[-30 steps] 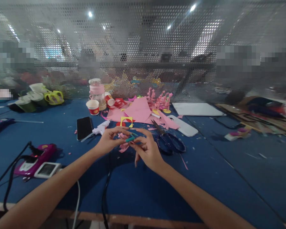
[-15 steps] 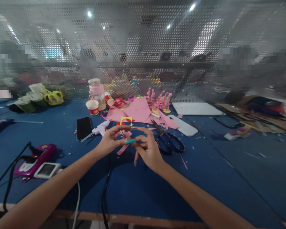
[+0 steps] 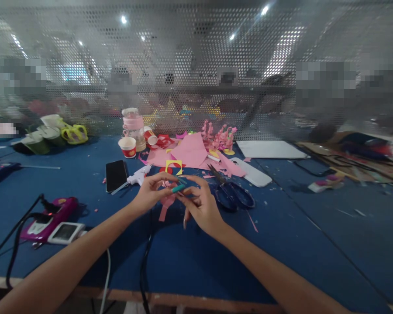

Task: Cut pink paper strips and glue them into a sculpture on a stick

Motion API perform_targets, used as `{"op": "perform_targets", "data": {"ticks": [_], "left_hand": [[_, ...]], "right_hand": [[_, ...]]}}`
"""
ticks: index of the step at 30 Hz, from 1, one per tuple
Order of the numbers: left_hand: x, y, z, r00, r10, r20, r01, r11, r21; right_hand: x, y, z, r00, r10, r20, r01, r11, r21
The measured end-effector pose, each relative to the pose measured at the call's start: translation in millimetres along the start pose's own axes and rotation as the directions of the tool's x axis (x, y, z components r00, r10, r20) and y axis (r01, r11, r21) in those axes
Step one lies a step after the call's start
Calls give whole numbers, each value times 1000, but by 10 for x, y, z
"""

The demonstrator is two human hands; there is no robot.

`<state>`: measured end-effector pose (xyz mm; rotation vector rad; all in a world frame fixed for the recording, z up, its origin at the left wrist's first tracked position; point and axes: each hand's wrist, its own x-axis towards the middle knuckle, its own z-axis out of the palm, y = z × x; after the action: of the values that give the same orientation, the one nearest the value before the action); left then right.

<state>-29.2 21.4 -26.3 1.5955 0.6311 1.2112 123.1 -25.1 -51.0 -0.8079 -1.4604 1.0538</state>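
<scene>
My left hand [image 3: 152, 192] is closed in a pinch, with long teal nails at its fingertips. From beneath those fingers a pink paper cutout [image 3: 167, 200] hangs, with a narrow strip pointing down. My right hand [image 3: 203, 207] meets it from the other side, thumb and finger pinched near the same paper. The exact grip is partly hidden behind the fingers. Close to the right hand lie large dark-blue-handled scissors [image 3: 227, 196], blades pointing away. A white glue gun [image 3: 139, 175] rests just beyond the left hand.
Pink paper sheets [image 3: 190, 149], a yellow cut paper frame [image 3: 174, 163] and pink paper flowers [image 3: 224, 138] lie behind. Left are a black phone [image 3: 115, 175], a red-white cup [image 3: 128, 148] and a purple power strip [image 3: 60, 213]. A white phone [image 3: 253, 173] lies right.
The pink paper between my hands has turned; its broader part now shows and its strip hangs lower, nearly upright. Both hands have shifted only slightly.
</scene>
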Motion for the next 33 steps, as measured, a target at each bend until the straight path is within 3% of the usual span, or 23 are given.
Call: {"op": "perform_targets", "data": {"ticks": [14, 22, 33], "left_hand": [[13, -14, -3, 1000, 18, -17, -19, 998, -58], [10, -1, 10, 998, -58, -20, 55, 990, -133], [5, 15, 22, 997, -70, -17, 68, 993, -97]], "right_hand": [[-10, -22, 14, 999, 33, 34, -36, 994, 105], [-19, -6, 1, 994, -90, 65, 91, 996, -11], [-12, -5, -10, 992, -113, 58, 118, 989, -87]]}}
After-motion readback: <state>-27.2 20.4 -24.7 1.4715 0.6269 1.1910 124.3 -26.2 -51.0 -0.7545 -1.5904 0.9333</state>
